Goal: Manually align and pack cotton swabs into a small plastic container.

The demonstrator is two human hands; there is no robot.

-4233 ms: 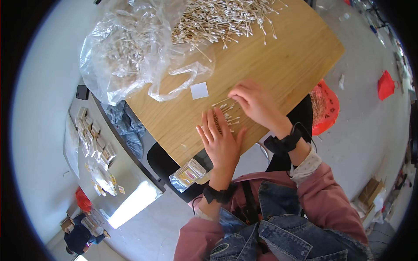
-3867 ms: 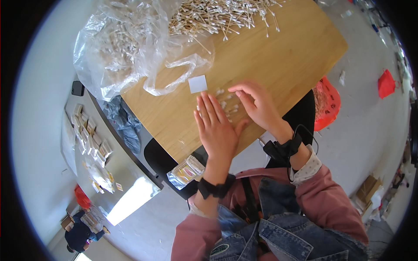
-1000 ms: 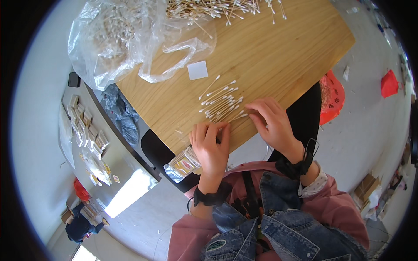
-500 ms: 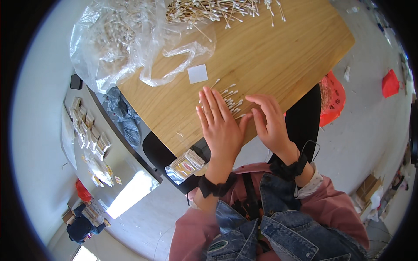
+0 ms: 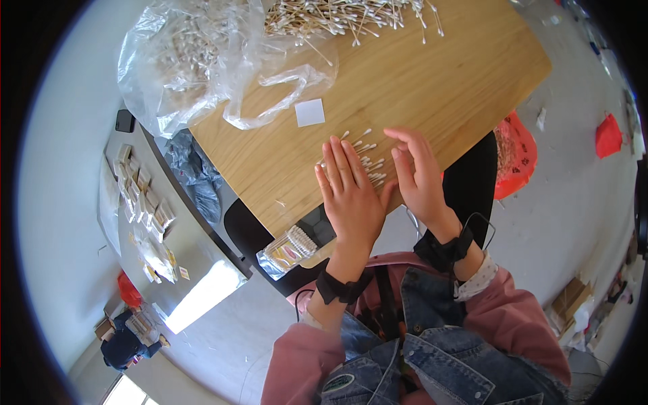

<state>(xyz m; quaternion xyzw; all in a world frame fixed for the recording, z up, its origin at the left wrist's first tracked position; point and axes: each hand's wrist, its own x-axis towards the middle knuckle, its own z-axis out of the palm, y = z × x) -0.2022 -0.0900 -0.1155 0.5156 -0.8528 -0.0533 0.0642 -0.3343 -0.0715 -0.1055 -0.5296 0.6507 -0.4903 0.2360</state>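
Several white-tipped cotton swabs (image 5: 372,164) lie in a small bunch near the front edge of the wooden table (image 5: 439,88). My left hand (image 5: 354,202) rests flat over part of the bunch, fingers stretched out and covering some of the sticks. To its right my right hand (image 5: 425,182) hovers by the swab tips, thumb and fingers apart with nothing between them. A square white card (image 5: 310,113) lies just beyond my left fingertips. Left of my left wrist, at the table's corner, sits a clear packet of cotton swabs (image 5: 291,250).
A clear plastic bag (image 5: 182,74) full of swabs fills the table's far left, beside a loose swab pile (image 5: 344,17). A red bag (image 5: 516,158) lies right of the black chair (image 5: 466,179). Small packs (image 5: 143,196) cover a side table; another person (image 5: 125,344) is at lower left.
My left hand has slid slightly right and is still flat on the swabs. My right hand has shifted a little away from me, its fingers still apart. The whole view has turned slightly.
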